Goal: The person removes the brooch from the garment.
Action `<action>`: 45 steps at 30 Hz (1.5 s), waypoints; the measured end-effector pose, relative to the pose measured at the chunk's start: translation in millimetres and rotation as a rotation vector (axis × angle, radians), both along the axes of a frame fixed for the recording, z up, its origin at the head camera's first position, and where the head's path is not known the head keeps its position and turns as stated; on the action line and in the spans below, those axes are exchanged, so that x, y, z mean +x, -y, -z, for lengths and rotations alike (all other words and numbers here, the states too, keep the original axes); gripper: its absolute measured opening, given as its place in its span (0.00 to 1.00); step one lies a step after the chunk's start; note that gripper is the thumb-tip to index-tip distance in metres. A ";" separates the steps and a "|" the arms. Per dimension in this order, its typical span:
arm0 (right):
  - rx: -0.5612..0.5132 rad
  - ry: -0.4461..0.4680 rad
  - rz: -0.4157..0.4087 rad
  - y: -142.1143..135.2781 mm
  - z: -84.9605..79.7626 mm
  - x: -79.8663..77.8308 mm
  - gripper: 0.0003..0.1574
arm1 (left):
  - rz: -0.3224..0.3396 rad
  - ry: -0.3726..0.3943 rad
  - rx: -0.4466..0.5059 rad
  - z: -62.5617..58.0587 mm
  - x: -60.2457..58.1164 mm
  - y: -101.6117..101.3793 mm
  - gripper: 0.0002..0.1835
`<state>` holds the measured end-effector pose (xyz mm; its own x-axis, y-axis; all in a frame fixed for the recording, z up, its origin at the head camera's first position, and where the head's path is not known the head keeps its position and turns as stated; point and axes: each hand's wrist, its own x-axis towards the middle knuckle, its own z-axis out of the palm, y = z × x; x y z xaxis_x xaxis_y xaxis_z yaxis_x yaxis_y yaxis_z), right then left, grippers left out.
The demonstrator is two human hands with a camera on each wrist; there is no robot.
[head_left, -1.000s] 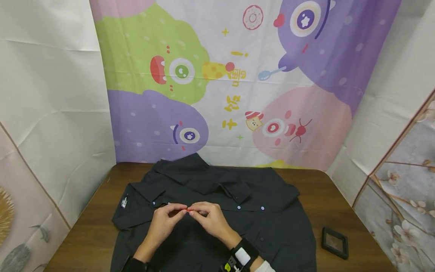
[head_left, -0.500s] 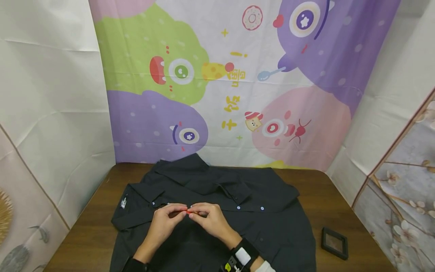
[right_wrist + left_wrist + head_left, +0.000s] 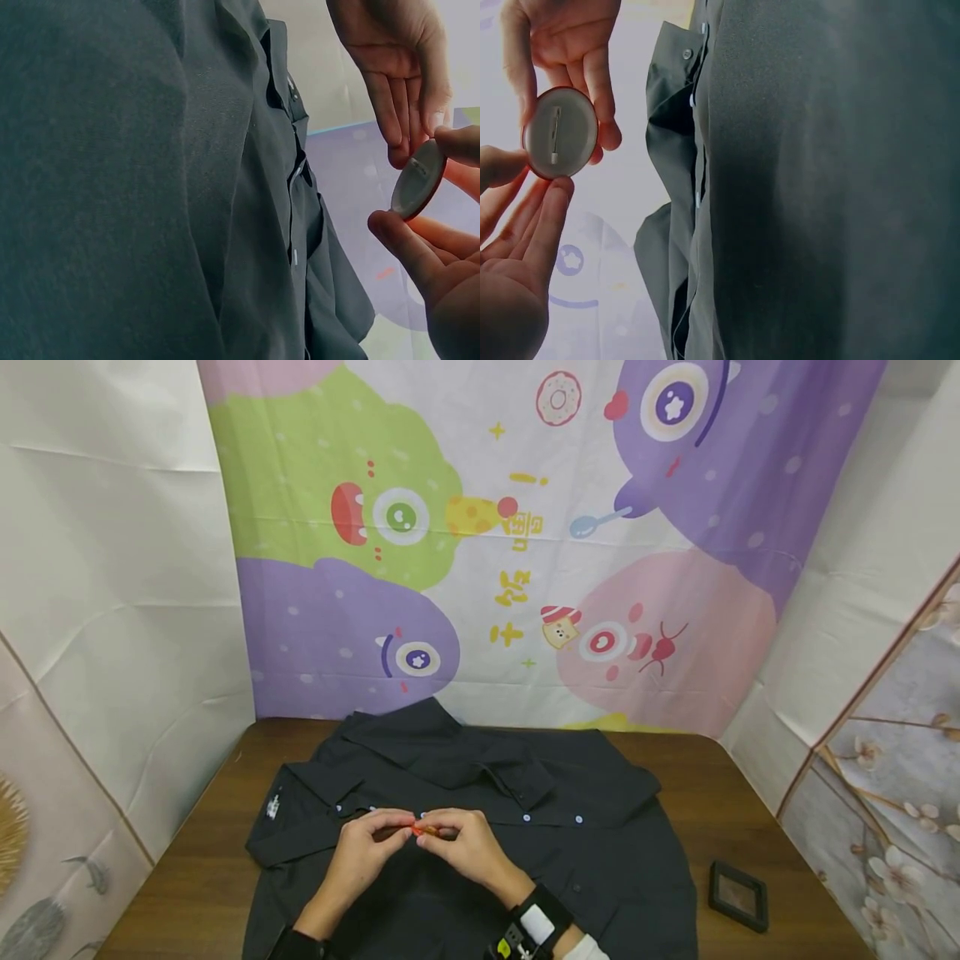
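A round pin badge with an orange-red rim is pinched at its edges by both hands, above a black shirt. My left hand grips one side of it with thumb and fingers; my right hand holds the other. From the head, only a narrow orange-brown strip of the badge shows between the fingertips. In the left wrist view its pale back faces the camera, and the metal pin lies along it. The right wrist view catches the badge nearly edge-on.
The shirt lies spread over a brown wooden table, its row of pale buttons running across. On the right rests a small black square frame. A cartoon-printed cloth hangs behind the table.
The badge has tilted a little, so more of its orange-brown front shows between the fingers in the head view. Both hands stay nearly in place.
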<state>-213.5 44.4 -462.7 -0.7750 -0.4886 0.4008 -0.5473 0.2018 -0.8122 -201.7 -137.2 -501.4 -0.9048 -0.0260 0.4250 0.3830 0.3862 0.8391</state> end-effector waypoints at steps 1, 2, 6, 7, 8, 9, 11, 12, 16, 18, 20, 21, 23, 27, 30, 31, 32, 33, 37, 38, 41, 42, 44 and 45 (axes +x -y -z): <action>0.005 0.010 0.000 0.0 0.0 -0.2 0.12 | 0.005 -0.004 0.001 0.1 0.1 0.0 0.08; 0.011 0.018 -0.002 0.0 0.0 -0.4 0.12 | 0.010 -0.005 0.006 0.0 0.3 0.1 0.08; 0.032 0.028 -0.009 -0.7 -1.1 -0.7 0.13 | 0.029 -0.009 0.020 -0.5 1.2 0.3 0.08; 0.038 0.026 -0.011 -1.0 -1.6 -0.7 0.13 | 0.034 -0.011 0.021 -0.5 1.3 0.4 0.08; 0.041 0.024 -0.015 -1.4 -2.0 -0.8 0.13 | 0.038 -0.012 0.025 -0.5 1.4 0.6 0.08; 0.046 0.019 -0.019 -1.8 -2.3 -0.9 0.12 | 0.043 -0.015 0.027 -0.5 1.4 0.7 0.08; 0.055 0.011 -0.025 -2.4 -2.7 -1.4 0.12 | 0.050 -0.022 0.028 -0.4 1.2 1.1 0.08; 0.058 0.007 -0.029 -2.5 -2.2 -2.0 0.12 | 0.052 -0.024 0.028 -0.3 1.1 1.2 0.08; 0.067 -0.003 -0.033 -2.0 8.0 -8.7 0.12 | 0.056 -0.022 0.023 -0.4 0.7 1.3 0.08; 0.071 -0.008 -0.025 -1.6 16.6 -13.6 0.13 | 0.052 -0.013 0.016 -0.4 0.5 1.2 0.08; 0.076 -0.011 -0.012 -1.5 24.2 -17.7 0.13 | 0.046 -0.004 0.006 -0.3 0.1 1.0 0.09; 0.080 -0.011 -0.004 -1.7 27.1 -19.3 0.13 | 0.043 -0.002 0.000 -0.2 0.0 0.9 0.09; 0.091 -0.012 0.013 -2.4 30.1 -21.1 0.13 | 0.035 -0.001 -0.014 0.3 -0.4 0.8 0.09; 0.102 -0.027 0.025 -4.2 30.9 -21.7 0.12 | 0.022 -0.001 -0.041 1.1 0.1 0.6 0.09; 0.102 -0.043 0.024 -4.9 29.9 -21.1 0.12 | 0.016 0.017 -0.049 1.3 1.2 0.7 0.07; 0.102 -0.046 0.023 -5.1 29.7 -21.0 0.12 | 0.014 0.027 -0.051 1.2 1.5 0.8 0.07; 0.102 -0.047 0.024 -5.3 29.7 -21.1 0.12 | 0.011 0.034 -0.052 1.0 1.7 0.7 0.08; 0.103 -0.049 0.024 -5.4 29.8 -21.3 0.12 | 0.008 0.043 -0.054 0.5 2.0 0.6 0.08; 0.103 -0.058 0.020 -6.5 30.3 -22.4 0.12 | -0.006 0.059 -0.068 -1.3 2.8 0.0 0.10; 0.104 -0.060 0.021 -6.7 30.5 -22.6 0.12 | -0.008 0.058 -0.070 -1.5 3.0 -0.1 0.10; 0.107 -0.062 0.022 -6.9 30.6 -23.0 0.12 | -0.017 0.036 -0.085 -0.9 2.9 -0.5 0.10; 0.108 -0.061 0.022 -6.9 30.4 -23.0 0.12 | -0.020 0.024 -0.090 -0.6 2.8 -0.5 0.10; 0.114 -0.059 0.024 -7.1 30.0 -22.7 0.12 | -0.024 0.013 -0.100 0.2 2.5 -0.5 0.10; 0.116 -0.057 0.025 -7.1 29.8 -22.4 0.13 | -0.025 0.007 -0.107 0.6 2.3 -0.5 0.10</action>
<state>-235.9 51.5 -492.5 -0.7648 -0.5154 0.3865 -0.5859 0.3070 -0.7500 -199.4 -136.7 -502.0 -0.9074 -0.0036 0.4202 0.3664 0.4827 0.7954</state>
